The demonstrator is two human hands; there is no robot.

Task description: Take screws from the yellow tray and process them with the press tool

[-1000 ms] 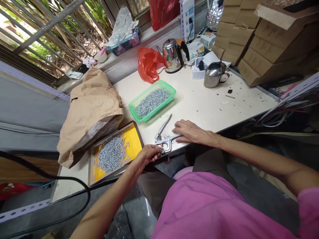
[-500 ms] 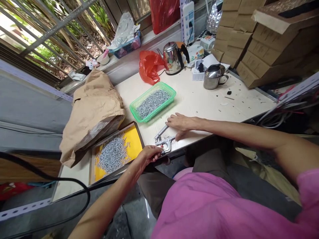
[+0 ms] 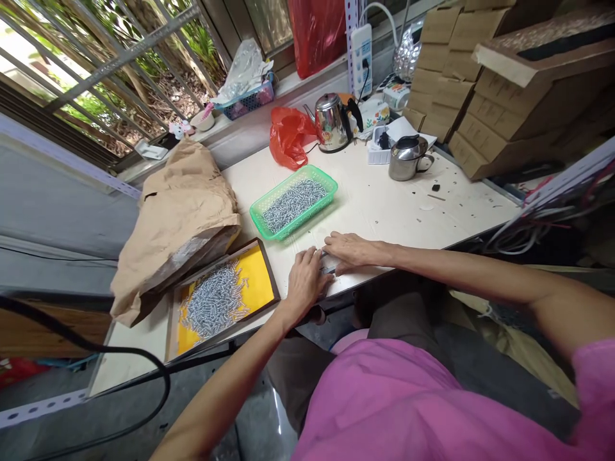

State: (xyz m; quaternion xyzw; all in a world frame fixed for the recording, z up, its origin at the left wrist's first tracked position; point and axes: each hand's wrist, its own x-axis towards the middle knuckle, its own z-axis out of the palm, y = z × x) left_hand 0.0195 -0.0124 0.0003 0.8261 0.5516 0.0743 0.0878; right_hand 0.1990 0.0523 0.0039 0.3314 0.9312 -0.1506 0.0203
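Observation:
At the front edge of the white table [image 3: 408, 211], both my hands lie over a metal plier-like hand tool [image 3: 328, 264], of which only a sliver shows between them. My left hand [image 3: 305, 282] covers the tool's head with its fingers curved over it. My right hand [image 3: 350, 250] rests on the handles, fingers pointing left and thumb tucked below. A green basket [image 3: 327, 181] full of small metal parts stands just behind the hands. To the left a wooden-framed yellow tray [image 3: 257, 272] holds a heap of the same parts [image 3: 214, 299].
A crumpled brown paper sack [image 3: 180, 211] lies left of the tray. At the back stand a red plastic bag [image 3: 288, 134], a steel kettle [image 3: 331, 121] and a steel jug [image 3: 404, 157]. Stacked cardboard boxes [image 3: 500, 96] fill the right. A black cable [image 3: 96, 349] loops at lower left.
My left hand has moved up from the table's edge onto the tool. The tool's handles, spread before, are now covered by both hands. My right hand has shifted slightly towards me.

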